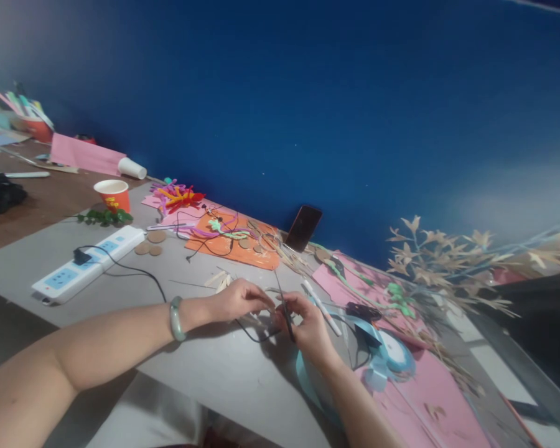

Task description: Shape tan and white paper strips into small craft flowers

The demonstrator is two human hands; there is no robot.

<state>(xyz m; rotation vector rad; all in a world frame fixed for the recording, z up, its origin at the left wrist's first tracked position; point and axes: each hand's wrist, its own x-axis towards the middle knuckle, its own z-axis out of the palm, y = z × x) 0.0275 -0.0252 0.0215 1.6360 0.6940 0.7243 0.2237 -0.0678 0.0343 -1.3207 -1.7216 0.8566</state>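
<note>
My left hand (237, 300) and my right hand (307, 326) meet over the grey table (205, 367), fingers pinched together. A thin dark stick or wire (284, 308) runs between them, and a black cord (254, 336) loops just below. My left wrist wears a pale green bangle (176, 318). A white pen (321, 306) lies just past my right hand. Light blue ribbon (382, 358) curls to the right of it.
A white power strip (88, 261) with a black plug lies at left. A red paper cup (114, 195), colourful pipe cleaners (180, 198), orange paper (228, 246), a leaning phone (303, 228), pink sheets (424, 398) and dried beige branches (448, 261) line the blue wall.
</note>
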